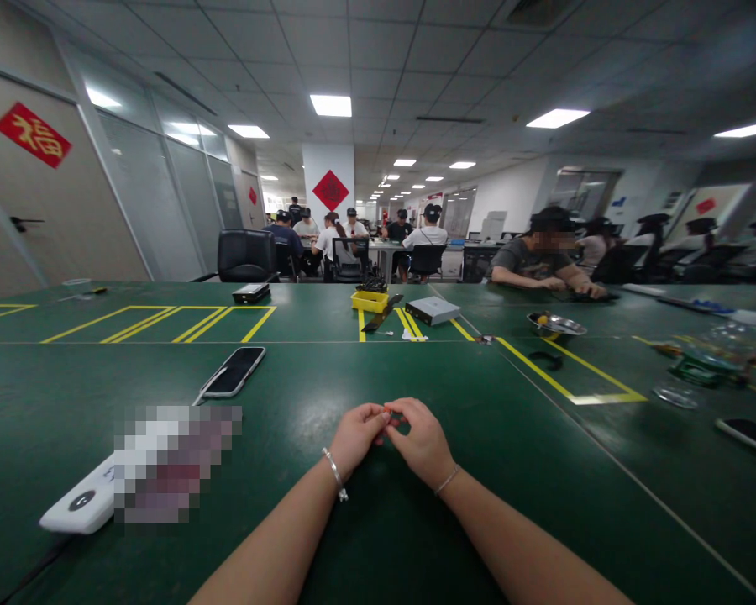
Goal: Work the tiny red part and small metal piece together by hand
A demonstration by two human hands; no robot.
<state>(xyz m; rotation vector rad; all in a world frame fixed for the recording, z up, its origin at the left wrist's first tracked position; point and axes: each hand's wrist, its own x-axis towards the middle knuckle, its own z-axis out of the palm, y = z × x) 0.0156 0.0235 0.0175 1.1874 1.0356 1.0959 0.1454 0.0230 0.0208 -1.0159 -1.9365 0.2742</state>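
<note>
My left hand (356, 435) and my right hand (422, 437) meet above the green table (277, 470), fingertips touching. Between the fingertips a small orange-red thing (387, 410) shows; it is too small to tell its kind. Both hands are closed in a pinch around it, and the fingers cover most of it. A silver bracelet (335, 475) circles my left wrist, and a thin chain (447, 480) lies around the right one.
To the left lie a phone (234, 371) with a cable and a white device (79, 504), partly blurred out. Farther back are a yellow tray (370, 302), a grey box (433, 310) and a metal bowl (564, 326). A person (542, 260) sits across at the right.
</note>
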